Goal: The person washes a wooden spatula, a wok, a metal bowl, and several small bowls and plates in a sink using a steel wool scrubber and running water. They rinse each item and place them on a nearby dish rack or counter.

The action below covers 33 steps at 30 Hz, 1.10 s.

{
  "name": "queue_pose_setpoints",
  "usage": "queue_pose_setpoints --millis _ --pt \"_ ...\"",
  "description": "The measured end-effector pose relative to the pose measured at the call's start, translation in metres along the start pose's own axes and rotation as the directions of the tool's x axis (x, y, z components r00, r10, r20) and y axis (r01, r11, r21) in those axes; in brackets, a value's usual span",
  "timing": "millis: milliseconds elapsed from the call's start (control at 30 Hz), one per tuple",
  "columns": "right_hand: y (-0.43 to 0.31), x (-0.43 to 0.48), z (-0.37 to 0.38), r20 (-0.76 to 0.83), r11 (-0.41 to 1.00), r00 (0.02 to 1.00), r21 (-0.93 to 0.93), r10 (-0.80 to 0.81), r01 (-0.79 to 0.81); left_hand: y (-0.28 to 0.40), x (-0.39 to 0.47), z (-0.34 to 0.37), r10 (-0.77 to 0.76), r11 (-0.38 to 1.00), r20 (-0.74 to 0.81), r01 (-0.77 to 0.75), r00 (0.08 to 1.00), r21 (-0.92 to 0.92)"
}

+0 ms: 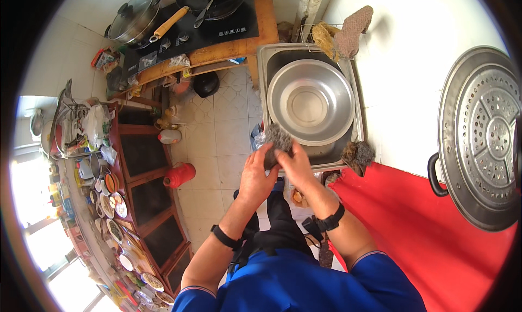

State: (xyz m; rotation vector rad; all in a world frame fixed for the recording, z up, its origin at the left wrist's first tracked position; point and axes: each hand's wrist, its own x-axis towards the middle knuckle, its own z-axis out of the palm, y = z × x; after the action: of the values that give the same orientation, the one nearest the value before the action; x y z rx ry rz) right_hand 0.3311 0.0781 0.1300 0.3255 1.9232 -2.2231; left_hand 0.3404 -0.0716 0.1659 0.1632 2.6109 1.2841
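Both my hands hold a grey, fuzzy scrubbing pad (278,137) over the near left corner of the sink. My left hand (257,173) has its fingers against the pad's left and lower side. My right hand (296,164) grips it from the right, thumb across the front. Just beyond, a wide stainless steel basin (308,102) sits in the metal sink (344,159), and no water can be made out in it. Whether the pad touches the basin's rim cannot be told.
A wire rack (304,34) with a brown cloth (354,32) hangs behind the sink. Dark scourers (359,153) lie at its near right corner. A perforated steamer tray (485,138) stands right. A cooktop (195,34) holds a wok (228,4) and a lidded pot (136,18).
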Motion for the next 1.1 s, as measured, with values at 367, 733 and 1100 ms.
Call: queue_pose_setpoints --millis 367,733,1100 --pt "-0.074 0.232 -0.066 -0.24 0.659 0.776 -0.699 -0.584 0.279 -0.067 -0.079 -0.01 -0.345 0.937 -0.036 0.342 0.938 -0.074" --pt "-0.086 0.344 -0.103 -0.031 -0.123 0.872 -0.987 -0.489 -0.104 -0.104 -0.207 -0.009 -0.677 0.732 -0.026 0.67 0.735 -0.128" --pt "-0.084 0.331 -0.106 0.343 -0.501 0.853 -0.858 -0.394 0.113 -0.131 -0.256 -0.016 -0.776 0.614 0.009 0.758 0.631 -0.22"
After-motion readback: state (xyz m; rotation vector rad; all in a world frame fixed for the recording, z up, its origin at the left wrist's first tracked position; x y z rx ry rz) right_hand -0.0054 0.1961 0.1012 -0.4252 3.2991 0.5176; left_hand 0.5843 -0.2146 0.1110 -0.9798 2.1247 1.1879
